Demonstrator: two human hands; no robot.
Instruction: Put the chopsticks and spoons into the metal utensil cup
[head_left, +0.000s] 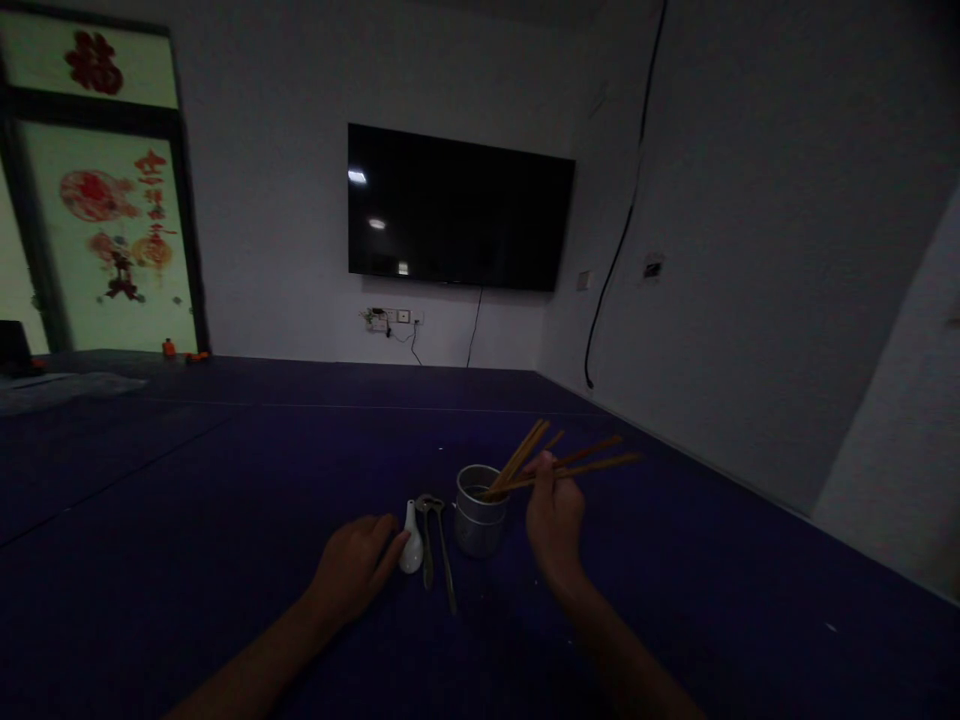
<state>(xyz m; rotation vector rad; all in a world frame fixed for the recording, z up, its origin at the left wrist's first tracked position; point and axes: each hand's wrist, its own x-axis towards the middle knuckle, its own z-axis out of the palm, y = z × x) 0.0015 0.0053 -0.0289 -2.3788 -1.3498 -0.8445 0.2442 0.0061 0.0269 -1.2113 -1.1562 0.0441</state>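
A grey metal cup (480, 528) stands upright on the dark blue surface, with several wooden chopsticks (520, 455) leaning out of its right side. My right hand (555, 510), just right of the cup, is closed on chopsticks (600, 464); the tip of one reaches the cup's mouth. Left of the cup lie two metal spoons (439, 550) side by side. Beside them is a white soup spoon (411, 550), bowl towards me. My left hand (356, 560) rests on the surface with thumb and fingers apart, its thumb at the white spoon's edge.
The blue surface (300, 450) stretches to the walls. A black television (457, 210) hangs at the back, above sockets and cables (397, 318). A black cable (619, 250) hangs down the right wall. Small orange things (169, 348) and clear plastic sheeting (67, 392) lie far left.
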